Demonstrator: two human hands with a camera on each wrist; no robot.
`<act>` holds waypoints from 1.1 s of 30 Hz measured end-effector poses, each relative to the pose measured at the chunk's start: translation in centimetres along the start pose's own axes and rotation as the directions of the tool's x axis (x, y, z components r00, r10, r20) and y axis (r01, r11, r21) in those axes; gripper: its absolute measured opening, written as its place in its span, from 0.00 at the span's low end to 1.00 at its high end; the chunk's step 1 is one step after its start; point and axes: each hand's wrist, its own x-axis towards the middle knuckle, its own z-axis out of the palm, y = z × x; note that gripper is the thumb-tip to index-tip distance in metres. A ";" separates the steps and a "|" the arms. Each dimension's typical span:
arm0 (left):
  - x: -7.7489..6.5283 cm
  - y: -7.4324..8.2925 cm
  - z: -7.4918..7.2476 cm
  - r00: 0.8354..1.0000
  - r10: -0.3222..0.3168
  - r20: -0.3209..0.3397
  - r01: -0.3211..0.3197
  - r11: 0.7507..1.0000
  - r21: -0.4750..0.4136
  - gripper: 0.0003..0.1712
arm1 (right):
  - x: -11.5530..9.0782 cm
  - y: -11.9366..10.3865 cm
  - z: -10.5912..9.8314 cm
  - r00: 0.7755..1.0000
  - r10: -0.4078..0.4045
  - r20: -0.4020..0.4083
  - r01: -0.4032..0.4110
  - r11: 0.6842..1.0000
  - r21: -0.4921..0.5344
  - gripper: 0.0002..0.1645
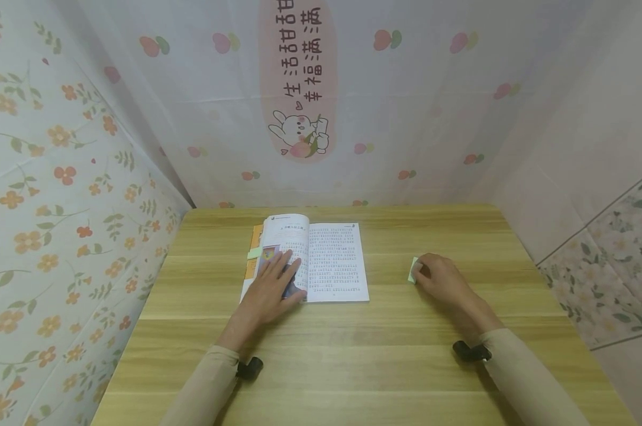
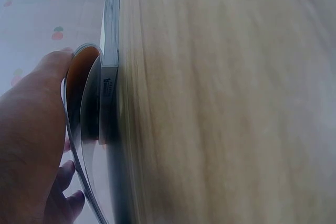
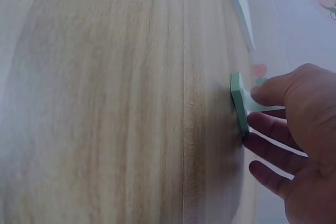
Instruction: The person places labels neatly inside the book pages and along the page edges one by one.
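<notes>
An open book (image 1: pixel 338 260) of printed pages lies on the table. My left hand (image 1: pixel 270 290) rests spread across its left page, fingers straight, holding the curved pages down. In the left wrist view, those pages bow up from the spine (image 2: pixel 107 85) under the hand. A pale green sticky note (image 1: pixel 254 253) juts from the book's left edge. To the right of the book, my right hand (image 1: pixel 445 281) is at a small pad of green sticky notes (image 3: pixel 239 103) on the table. Its thumb and fingers pinch a thin pale sheet lifted from the pad's top.
The wood-grain table (image 1: pixel 347 367) stretches around the book and toward me. A printed cloth (image 1: pixel 406 118) hangs along the table's back edge, and a flowered cloth (image 1: pixel 60 236) hangs at the left. Black cameras (image 1: pixel 249 368) are strapped at both wrists.
</notes>
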 end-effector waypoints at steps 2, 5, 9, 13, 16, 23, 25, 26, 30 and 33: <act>0.0 0.0 0.0 1.000 0.003 -0.001 -0.003 1.000 0.000 0.50 | 0.0 -0.1 0.0 1.000 0.005 0.001 -0.005 1.000 -0.004 0.03; 0.0 0.1 0.0 1.000 0.007 -0.001 -0.007 1.000 0.001 0.50 | 0.1 -0.2 0.0 1.000 -0.003 0.003 0.003 1.000 -0.007 0.03; 0.0 0.1 0.0 1.000 0.006 0.006 -0.006 1.000 0.001 0.50 | 0.1 -0.2 0.1 1.000 -0.012 0.008 0.012 1.000 -0.013 0.03; -0.1 0.1 0.1 1.000 0.005 0.003 -0.005 1.000 0.003 0.50 | 0.1 0.0 0.2 1.000 -0.011 0.004 0.011 1.000 -0.022 0.04; -0.1 0.1 0.1 1.000 0.008 -0.005 -0.008 1.000 0.002 0.49 | 0.0 0.0 0.1 1.000 -0.010 -0.004 0.010 1.000 -0.025 0.03; -0.1 0.2 0.0 1.000 0.008 -0.002 -0.008 1.000 0.000 0.49 | 0.1 0.0 0.1 1.000 -0.017 -0.015 0.016 0.999 -0.035 0.07; 0.0 0.1 0.0 1.000 0.006 0.001 -0.006 1.000 0.001 0.49 | 0.1 0.0 0.0 0.999 -0.030 -0.016 0.029 0.999 -0.041 0.08; 0.0 0.1 0.0 1.000 0.005 0.002 -0.005 1.000 0.002 0.49 | 0.2 0.0 -0.1 0.999 -0.037 -0.016 0.036 0.998 -0.042 0.09; 0.0 0.1 0.0 1.000 -0.001 0.008 0.001 1.000 0.006 0.49 | 0.2 -0.2 -0.3 0.998 -0.055 -0.003 0.055 0.998 -0.044 0.10; 0.0 0.1 -0.1 1.000 -0.006 0.014 0.006 1.000 0.002 0.49 | 0.2 -0.4 -0.5 0.998 -0.061 0.001 0.061 0.996 -0.060 0.10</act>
